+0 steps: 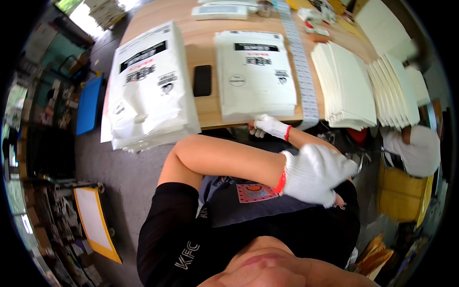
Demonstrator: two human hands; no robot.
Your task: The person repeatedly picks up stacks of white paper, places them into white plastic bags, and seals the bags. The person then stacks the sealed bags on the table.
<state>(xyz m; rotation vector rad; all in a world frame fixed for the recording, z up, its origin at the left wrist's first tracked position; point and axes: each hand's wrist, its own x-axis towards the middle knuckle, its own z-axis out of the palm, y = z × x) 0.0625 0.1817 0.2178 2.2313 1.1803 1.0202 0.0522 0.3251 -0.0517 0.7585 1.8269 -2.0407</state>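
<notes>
My left hand [315, 174], in a white knit glove with a red cuff, lies across my body, over my bent right arm near the elbow. Its fingers are blurred, so their closure is unclear. My right hand [268, 127], gloved the same way with bare fingertips, is at the table's near edge with its fingers curled in. Whatever it may hold is hidden. Just beyond it lies a stack of flat white printed bags [256, 98]. A taller, bulging pile of white printed plastic bags [150, 103] stands to the left, overhanging the edge.
A black phone [202, 81] lies between the bag piles. Right of them runs a pale printed strip [301, 71], then stacks of cream sheets [342, 86] and fanned cream sheets [394, 91]. A white box-shaped device [220, 13] sits at the back. Blue [90, 105] and yellow-framed carts [97, 225] stand left.
</notes>
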